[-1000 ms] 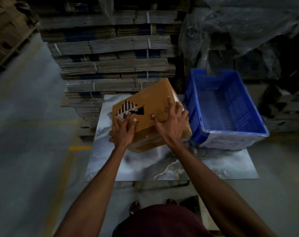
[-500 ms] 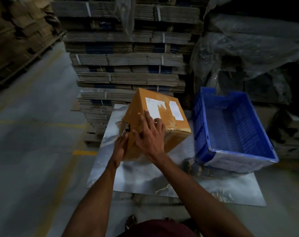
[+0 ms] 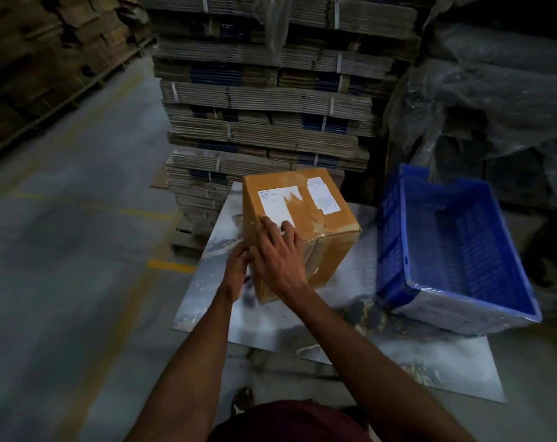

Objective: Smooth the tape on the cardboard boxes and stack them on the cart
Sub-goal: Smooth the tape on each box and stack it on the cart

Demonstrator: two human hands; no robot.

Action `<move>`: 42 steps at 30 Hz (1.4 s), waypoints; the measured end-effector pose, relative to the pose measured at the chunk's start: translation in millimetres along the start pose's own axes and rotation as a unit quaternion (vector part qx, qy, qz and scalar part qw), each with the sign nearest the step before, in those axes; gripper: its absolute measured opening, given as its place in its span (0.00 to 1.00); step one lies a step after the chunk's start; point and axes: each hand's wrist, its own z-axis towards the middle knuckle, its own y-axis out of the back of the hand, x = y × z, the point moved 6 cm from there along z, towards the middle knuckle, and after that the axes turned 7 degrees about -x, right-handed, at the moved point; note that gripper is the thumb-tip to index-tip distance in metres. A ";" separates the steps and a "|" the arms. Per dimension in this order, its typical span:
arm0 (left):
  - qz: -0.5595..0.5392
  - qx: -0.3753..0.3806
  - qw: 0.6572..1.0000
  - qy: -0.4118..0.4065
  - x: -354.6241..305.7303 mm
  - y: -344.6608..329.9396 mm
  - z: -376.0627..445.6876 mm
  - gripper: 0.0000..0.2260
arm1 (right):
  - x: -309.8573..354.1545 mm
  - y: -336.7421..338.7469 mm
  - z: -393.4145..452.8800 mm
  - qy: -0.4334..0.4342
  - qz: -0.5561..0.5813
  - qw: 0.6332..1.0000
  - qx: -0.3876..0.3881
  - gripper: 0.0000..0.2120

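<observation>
The cardboard box (image 3: 298,231) sits on the marbled tabletop (image 3: 318,333) beside a blue crate (image 3: 455,250), right hand (image 3: 275,250) flat with fingers spread on its top, left hand (image 3: 237,271) pressing its near side, apparently smoothing tape; lifting it cartward likely follows.

Dim light falls on a grey concrete floor (image 3: 63,250) with faded yellow painted lines (image 3: 170,266) (one short bright dash), before strapped bundles of flattened brown cardboard (image 3: 271,100).
</observation>
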 end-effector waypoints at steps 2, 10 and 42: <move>0.010 0.011 1.000 -0.005 1.9 -2.7 3.3 0.13 | 2.3 -6.3 -4.9 -0.001 0.002 1.000 0.010 0.37; -0.036 -0.008 0.999 0.029 26.2 -15.9 10.4 0.12 | -0.3 -12.1 -10.0 -0.008 0.035 0.999 0.026 0.25; 0.508 -0.231 0.823 -0.105 -52.8 -6.8 23.6 0.21 | -146.5 -34.4 -67.6 -0.319 0.126 0.927 0.155 0.24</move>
